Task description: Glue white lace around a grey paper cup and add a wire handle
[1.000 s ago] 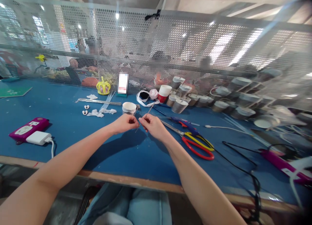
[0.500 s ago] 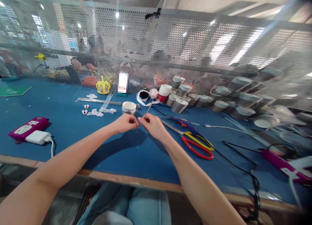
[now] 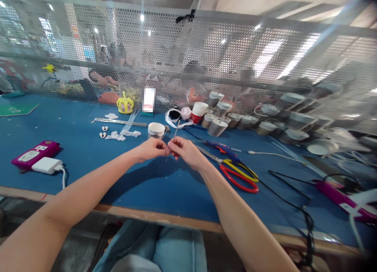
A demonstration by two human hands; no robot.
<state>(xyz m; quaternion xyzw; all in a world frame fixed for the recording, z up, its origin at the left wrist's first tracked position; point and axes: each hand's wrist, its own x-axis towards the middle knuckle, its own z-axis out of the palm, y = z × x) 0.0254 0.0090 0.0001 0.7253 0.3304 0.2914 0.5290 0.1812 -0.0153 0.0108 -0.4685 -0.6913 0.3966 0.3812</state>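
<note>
My left hand (image 3: 153, 149) is pinched closed, its fingertips meeting those of my right hand (image 3: 183, 149) above the table. Both pinch a thin grey wire (image 3: 177, 127), which sticks up past the right fingers, with a fine end showing below. Another thin piece rises by the left fingertips. How the wire runs between the fingers is hidden. Just behind my left hand stands a grey cup with a white rim (image 3: 156, 129). Scissors with red and yellow handles (image 3: 239, 177) lie right of my right hand, beside a blue glue gun (image 3: 225, 149).
Silver strips (image 3: 120, 122) and white scraps (image 3: 116, 136) lie left of the cup. A yellow crown-like piece (image 3: 125, 104), a lit phone (image 3: 148, 100), red-and-white paper cups (image 3: 198, 112) and several grey buckets (image 3: 218, 126) stand behind. Purple power strips (image 3: 35, 154) and cables flank me.
My right hand has turned slightly, and the wire's upper end has swung left to stand more upright. My left hand stays nearly in place.
</note>
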